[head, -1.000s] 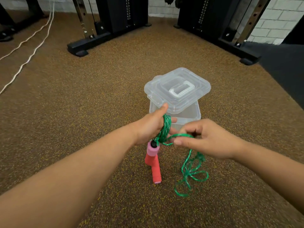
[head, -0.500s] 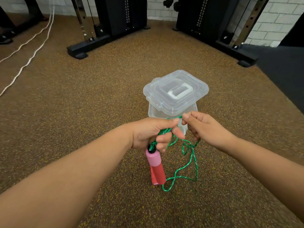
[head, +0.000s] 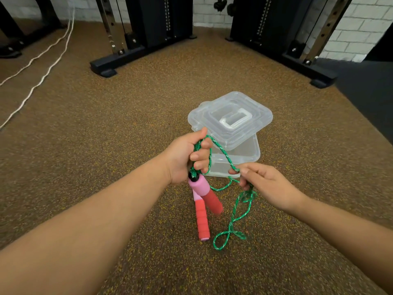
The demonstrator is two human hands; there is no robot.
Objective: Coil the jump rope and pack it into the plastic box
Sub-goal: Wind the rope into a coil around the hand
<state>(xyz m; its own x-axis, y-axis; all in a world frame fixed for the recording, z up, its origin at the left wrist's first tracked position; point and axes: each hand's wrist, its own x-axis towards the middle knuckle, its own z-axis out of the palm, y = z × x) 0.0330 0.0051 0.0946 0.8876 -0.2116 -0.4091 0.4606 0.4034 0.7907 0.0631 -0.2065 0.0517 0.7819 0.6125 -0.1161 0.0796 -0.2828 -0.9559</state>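
My left hand [head: 189, 156] grips a bundle of green jump rope [head: 223, 154] coils, just in front of the clear plastic box [head: 240, 160]. Two pink and red foam handles [head: 202, 209] hang below that fist. My right hand [head: 268, 184] pinches a strand of the rope to the right, a little lower than the left hand. A loose tail of rope [head: 231, 233] dangles from it down to the floor. The clear lid [head: 230, 119] lies askew on top of the box, leaving the near part of the box uncovered.
Brown speckled rubber floor [head: 106, 145] lies all around. Black gym machine frames [head: 136, 52] stand at the back, left and right [head: 297, 58]. White cables [head: 42, 67] run along the floor at far left. A dark mat [head: 370, 99] lies at the right.
My right hand has drawn back from beside the left fist, down and to the right, pulling a strand out. The handles swing below the left hand.
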